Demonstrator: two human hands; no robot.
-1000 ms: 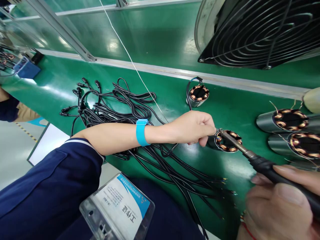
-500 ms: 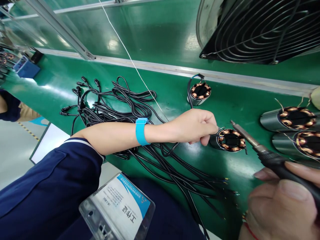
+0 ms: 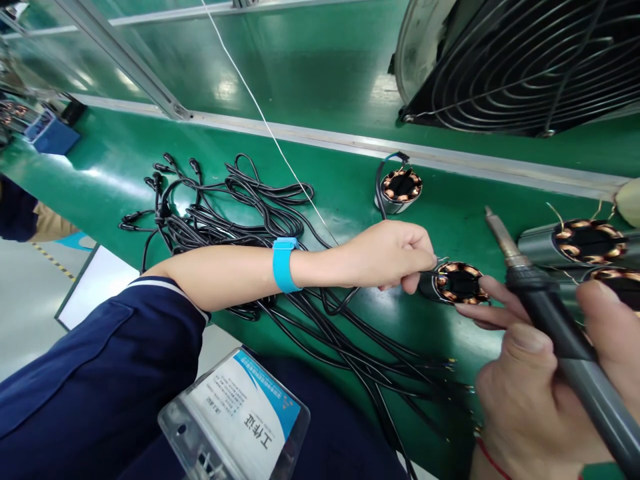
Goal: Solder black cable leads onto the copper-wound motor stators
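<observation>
My left hand is closed in a pinch on the end of a black cable, beside a motor stator with copper windings. Thin wires show at the stator's rim next to my fingertips. In my right hand lies a soldering iron, its metal tip pointing up and away, apart from the stator. Two outstretched fingers of that hand reach the stator's right side and seem to touch it. Just behind my left hand stands a second stator with a black cable attached.
Coiled black cables lie across the green bench to the left and under my left arm. More stators stand at right, below a black fan. A white solder-like strand hangs down. Far left are a blue box and another person's arm.
The soldering iron's tip has swung up and right, away from the stator. My right hand has moved left, its fingers now at the stator's side. My left hand has barely moved.
</observation>
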